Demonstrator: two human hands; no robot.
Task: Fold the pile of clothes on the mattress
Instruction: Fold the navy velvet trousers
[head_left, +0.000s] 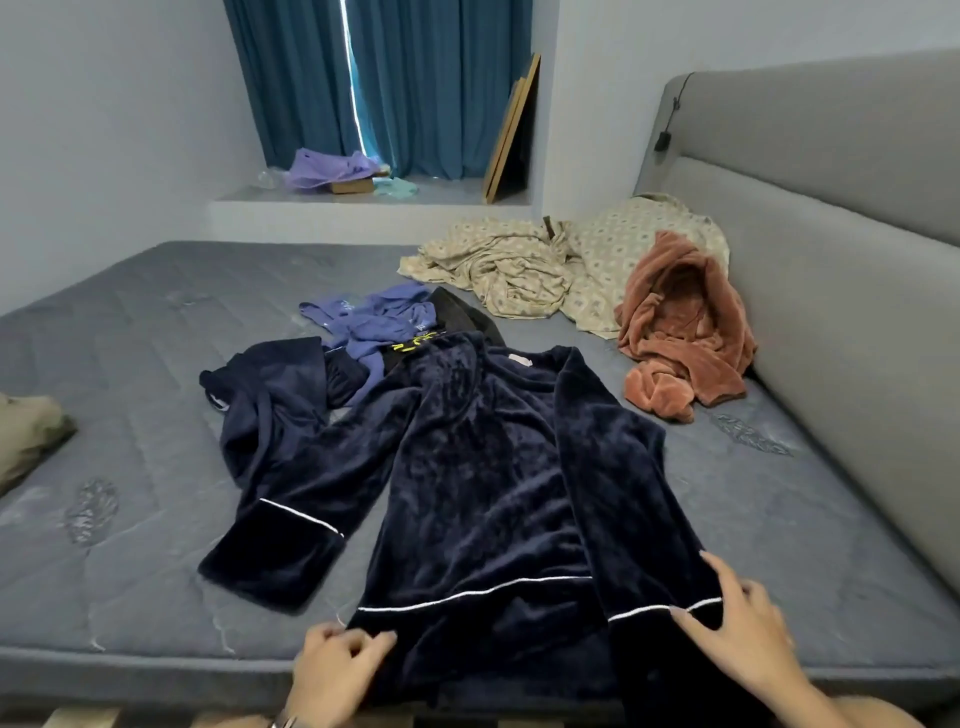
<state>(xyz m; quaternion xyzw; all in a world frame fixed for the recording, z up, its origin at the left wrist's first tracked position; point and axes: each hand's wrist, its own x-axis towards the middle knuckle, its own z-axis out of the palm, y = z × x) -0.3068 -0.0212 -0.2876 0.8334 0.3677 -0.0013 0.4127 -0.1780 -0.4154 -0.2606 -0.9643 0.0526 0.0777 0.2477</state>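
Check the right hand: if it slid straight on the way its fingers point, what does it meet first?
The right hand already rests on the navy top's right sleeve cuff, fingers pointing up-left. Going on, it would likely ride over the sleeve onto the top's body; depth is unclear.

Two bare hands and forearms enter from the bottom edge of the view. The left hand (337, 662) has no rings on the fingers that show, and a metallic band, apparently a watch or bracelet (283, 721), sits at its wrist, mostly cut off by the frame. The right hand (748, 639) wears nothing visible, and its forearm is sleeveless as far as it shows.
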